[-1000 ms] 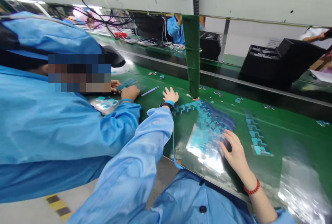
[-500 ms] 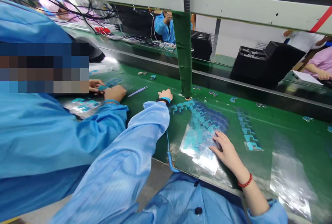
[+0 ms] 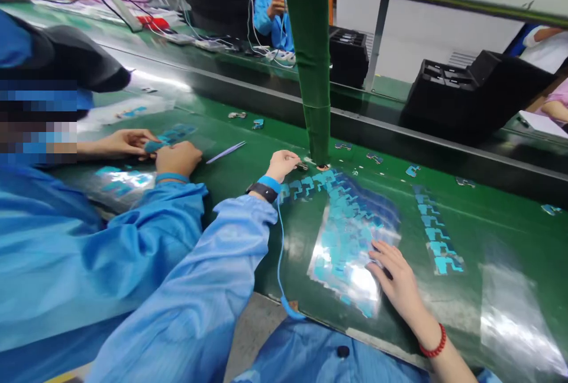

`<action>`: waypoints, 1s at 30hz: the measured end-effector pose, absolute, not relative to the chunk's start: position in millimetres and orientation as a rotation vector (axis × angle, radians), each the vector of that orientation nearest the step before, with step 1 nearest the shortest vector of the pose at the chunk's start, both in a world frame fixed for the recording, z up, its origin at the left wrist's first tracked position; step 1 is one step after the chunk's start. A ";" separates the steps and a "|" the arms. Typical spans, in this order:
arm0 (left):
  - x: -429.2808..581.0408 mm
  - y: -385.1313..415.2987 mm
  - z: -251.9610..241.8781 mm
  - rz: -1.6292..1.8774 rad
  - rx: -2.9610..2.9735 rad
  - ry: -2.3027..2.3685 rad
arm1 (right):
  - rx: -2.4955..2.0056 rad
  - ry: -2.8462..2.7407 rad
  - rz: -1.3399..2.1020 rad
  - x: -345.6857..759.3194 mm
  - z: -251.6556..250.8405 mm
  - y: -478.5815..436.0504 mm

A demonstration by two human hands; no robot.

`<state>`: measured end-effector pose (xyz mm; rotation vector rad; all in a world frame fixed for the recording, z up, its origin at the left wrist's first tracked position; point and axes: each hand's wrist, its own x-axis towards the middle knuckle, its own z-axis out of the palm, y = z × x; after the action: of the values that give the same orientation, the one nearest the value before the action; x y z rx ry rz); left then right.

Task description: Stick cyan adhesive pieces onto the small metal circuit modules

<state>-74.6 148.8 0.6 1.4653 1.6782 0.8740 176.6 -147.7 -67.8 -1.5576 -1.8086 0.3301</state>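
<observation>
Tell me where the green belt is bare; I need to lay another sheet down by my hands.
Bare belt lies between the strip of blue pieces and the clear film at far right. Another patch lies between the tweezers and the left hand. It is crowded around the shiny sheet under the right hand, and by the green post.
</observation>
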 end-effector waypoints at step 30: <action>-26.7 -8.0 -12.3 0.587 1.689 0.665 | -1.406 -1.889 0.182 149.2 -9.1 -91.2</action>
<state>-26.7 -8.0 -12.3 1.6893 0.6653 0.5866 149.2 -91.2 -9.1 -1.4061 -1.8891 0.1818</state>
